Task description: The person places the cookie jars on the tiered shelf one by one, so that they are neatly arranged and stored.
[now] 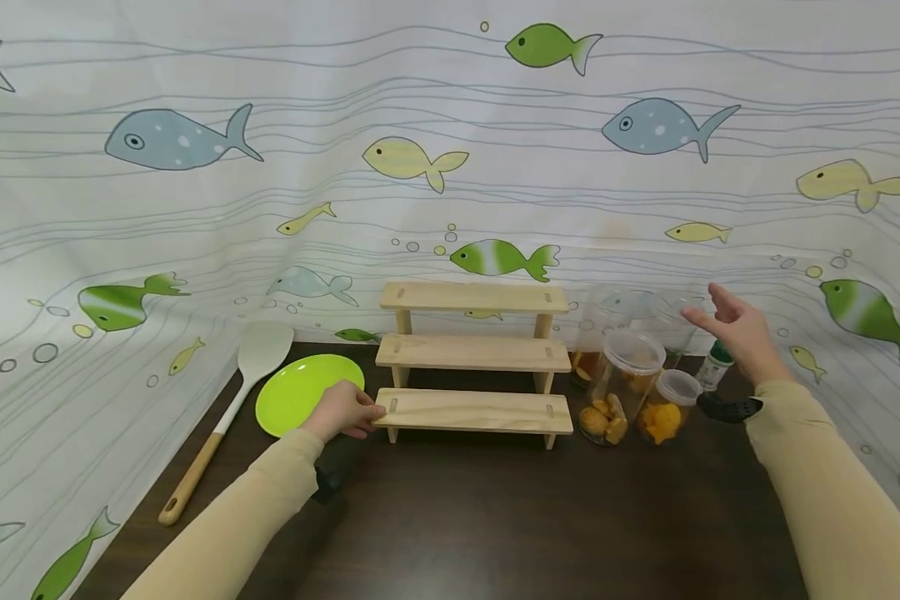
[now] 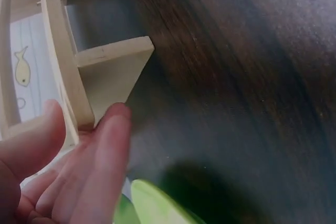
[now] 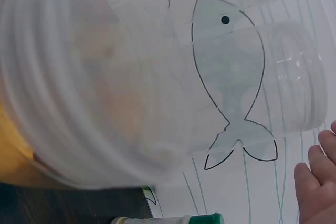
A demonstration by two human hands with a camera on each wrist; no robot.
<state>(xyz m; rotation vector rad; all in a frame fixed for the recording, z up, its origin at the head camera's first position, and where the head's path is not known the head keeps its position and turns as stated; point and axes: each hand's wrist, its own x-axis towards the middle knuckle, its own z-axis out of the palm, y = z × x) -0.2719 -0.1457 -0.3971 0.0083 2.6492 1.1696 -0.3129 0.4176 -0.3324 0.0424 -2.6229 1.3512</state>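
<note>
A three-step wooden display rack [image 1: 472, 408] stands at the back of the dark table. At the left end of its lowest step, my left hand [image 1: 342, 410] grips the board, thumb on one side and fingers on the other; the left wrist view shows the fingers [image 2: 113, 145] beside the rack's leg [image 2: 118, 72]. My right hand [image 1: 738, 329] is raised at the back right with fingers extended, holding nothing. It is nearest to a tall clear jar [image 1: 673, 321], whose rim [image 3: 310, 87] appears close to the fingertips in the right wrist view. Contact there is not visible.
Beside the tall jar are a lidded jar of cookies [image 1: 607, 408], a smaller jar with orange snacks [image 1: 662, 421], another clear jar [image 1: 596, 321] and a green-capped bottle [image 1: 714, 367]. Leftward lie a lime-green plate [image 1: 300, 392] and a wood-handled spatula [image 1: 221, 425]. Fish-print curtain [image 1: 435, 83] surrounds the table.
</note>
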